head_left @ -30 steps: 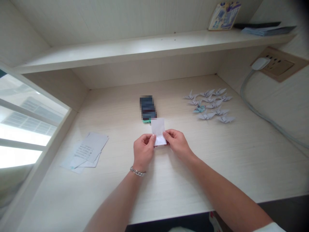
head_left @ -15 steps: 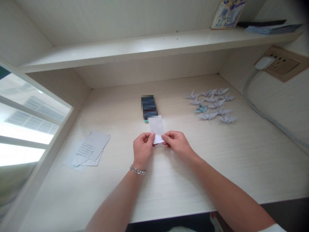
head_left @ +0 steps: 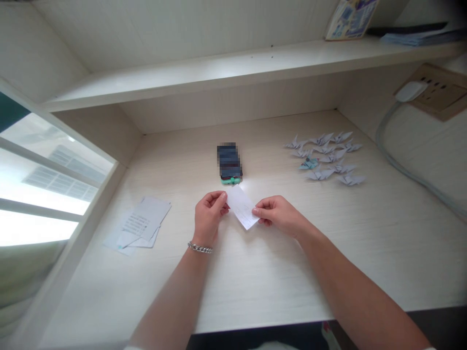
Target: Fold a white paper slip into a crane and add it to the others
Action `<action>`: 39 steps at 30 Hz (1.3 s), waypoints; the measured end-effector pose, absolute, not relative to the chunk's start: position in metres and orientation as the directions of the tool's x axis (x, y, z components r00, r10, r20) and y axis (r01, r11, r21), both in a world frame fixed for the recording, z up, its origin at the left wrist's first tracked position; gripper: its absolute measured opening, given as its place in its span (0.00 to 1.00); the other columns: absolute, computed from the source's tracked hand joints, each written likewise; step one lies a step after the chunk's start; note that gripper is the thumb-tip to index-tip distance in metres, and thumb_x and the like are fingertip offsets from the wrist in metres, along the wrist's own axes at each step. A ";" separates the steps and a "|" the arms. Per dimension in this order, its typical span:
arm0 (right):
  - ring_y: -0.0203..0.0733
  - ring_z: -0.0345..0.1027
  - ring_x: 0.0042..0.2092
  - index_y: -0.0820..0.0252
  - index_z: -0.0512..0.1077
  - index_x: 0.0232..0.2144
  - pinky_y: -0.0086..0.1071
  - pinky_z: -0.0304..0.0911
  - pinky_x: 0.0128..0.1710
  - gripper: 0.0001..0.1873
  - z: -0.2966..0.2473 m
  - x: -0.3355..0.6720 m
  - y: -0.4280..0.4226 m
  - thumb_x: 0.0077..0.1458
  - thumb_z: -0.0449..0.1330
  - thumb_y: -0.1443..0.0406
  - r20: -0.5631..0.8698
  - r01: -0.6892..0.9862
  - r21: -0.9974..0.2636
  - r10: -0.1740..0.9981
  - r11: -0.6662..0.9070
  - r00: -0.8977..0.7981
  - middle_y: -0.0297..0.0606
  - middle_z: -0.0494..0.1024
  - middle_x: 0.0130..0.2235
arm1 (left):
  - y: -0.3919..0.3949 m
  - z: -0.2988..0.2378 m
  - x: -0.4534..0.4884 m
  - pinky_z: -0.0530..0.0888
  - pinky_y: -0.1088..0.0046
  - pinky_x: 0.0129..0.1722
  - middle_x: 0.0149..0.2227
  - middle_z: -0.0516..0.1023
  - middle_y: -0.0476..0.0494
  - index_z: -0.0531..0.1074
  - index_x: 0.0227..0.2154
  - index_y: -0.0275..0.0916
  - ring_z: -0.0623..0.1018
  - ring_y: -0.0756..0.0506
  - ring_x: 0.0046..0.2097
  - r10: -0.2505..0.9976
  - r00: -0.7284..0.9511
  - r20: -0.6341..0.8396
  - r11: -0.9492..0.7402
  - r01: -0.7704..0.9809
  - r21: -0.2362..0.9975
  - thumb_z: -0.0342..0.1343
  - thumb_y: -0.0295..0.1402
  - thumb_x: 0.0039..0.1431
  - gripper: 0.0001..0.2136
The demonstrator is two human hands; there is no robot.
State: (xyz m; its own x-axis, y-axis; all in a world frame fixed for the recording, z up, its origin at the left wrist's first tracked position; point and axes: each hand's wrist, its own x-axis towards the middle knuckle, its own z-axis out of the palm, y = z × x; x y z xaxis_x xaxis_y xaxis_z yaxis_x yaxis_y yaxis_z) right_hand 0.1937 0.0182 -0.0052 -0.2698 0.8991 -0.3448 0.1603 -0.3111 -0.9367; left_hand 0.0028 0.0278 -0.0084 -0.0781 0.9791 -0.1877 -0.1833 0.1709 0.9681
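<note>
Between my hands is a small white sheet of paper (head_left: pixel 242 206), turned at a slant above the desk. My left hand (head_left: pixel 208 214), with a silver chain bracelet (head_left: pixel 200 247) at the wrist, pinches its upper left edge. The thumb and fingers of my right hand (head_left: pixel 279 215) pinch its right edge. Just beyond the paper lies a phone (head_left: pixel 229 160) with a blurred screen and a green lower end. Folded paper cranes (head_left: pixel 321 150), several white and one blue crane (head_left: pixel 308 163), stand in a group to the right.
A pile of loose paper sheets (head_left: pixel 142 223) lies on the desk (head_left: pixel 255 287) at the left, near the window bars. A grey cable (head_left: pixel 401 167) runs from a wall socket (head_left: pixel 438 90) at the right. Above the desk's back is a shelf (head_left: pixel 204 75) with a packet (head_left: pixel 350 19).
The paper has turned from nearly upright to a slant. My left hand has shifted up to its upper left edge, and the hands are farther apart. The view has shifted slightly.
</note>
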 end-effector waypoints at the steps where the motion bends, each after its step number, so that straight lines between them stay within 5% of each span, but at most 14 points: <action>1: 0.32 0.59 0.20 0.63 0.74 0.22 0.26 0.53 0.19 0.11 -0.006 0.196 0.019 0.44 0.61 0.59 -0.346 0.185 -0.935 0.892 -0.303 -0.291 0.34 0.70 0.18 | 0.028 -0.008 0.002 0.70 0.75 0.30 0.32 0.76 0.43 0.73 0.36 0.34 0.75 0.49 0.32 0.982 -0.048 -0.183 0.172 -0.170 0.970 0.61 0.39 0.46 0.16; 8: 0.33 0.61 0.24 0.62 0.74 0.25 0.27 0.55 0.24 0.11 -0.012 0.199 0.025 0.45 0.60 0.58 -0.206 0.124 -0.974 0.966 -0.187 -0.158 0.34 0.72 0.23 | 0.026 -0.009 -0.001 0.71 0.75 0.28 0.27 0.76 0.43 0.72 0.35 0.32 0.74 0.50 0.28 0.973 0.034 -0.228 0.230 -0.097 0.968 0.64 0.37 0.41 0.18; 15: 0.33 0.59 0.22 0.63 0.74 0.23 0.28 0.54 0.22 0.13 -0.012 0.196 0.025 0.45 0.60 0.57 -0.246 0.149 -0.964 0.952 -0.220 -0.185 0.33 0.70 0.19 | 0.025 -0.010 0.002 0.69 0.75 0.27 0.28 0.77 0.42 0.75 0.31 0.33 0.74 0.48 0.29 0.974 0.070 -0.215 0.218 -0.025 0.976 0.62 0.39 0.43 0.15; 26: 0.34 0.64 0.24 0.64 0.72 0.22 0.28 0.60 0.25 0.15 -0.010 0.195 0.029 0.41 0.64 0.56 -0.280 -0.085 -0.953 0.952 -0.291 -0.121 0.34 0.72 0.21 | 0.025 -0.013 0.003 0.68 0.75 0.26 0.28 0.77 0.42 0.76 0.30 0.33 0.73 0.48 0.28 0.981 0.008 -0.194 0.194 0.026 0.981 0.62 0.40 0.43 0.15; 39: 0.36 0.65 0.26 0.62 0.74 0.26 0.28 0.59 0.25 0.10 -0.014 0.197 0.028 0.44 0.60 0.60 -0.191 0.160 -0.973 0.969 -0.166 -0.158 0.35 0.74 0.24 | 0.023 -0.011 0.006 0.65 0.76 0.24 0.25 0.76 0.44 0.76 0.29 0.34 0.72 0.49 0.26 0.994 -0.001 -0.108 0.107 0.166 0.980 0.60 0.41 0.44 0.14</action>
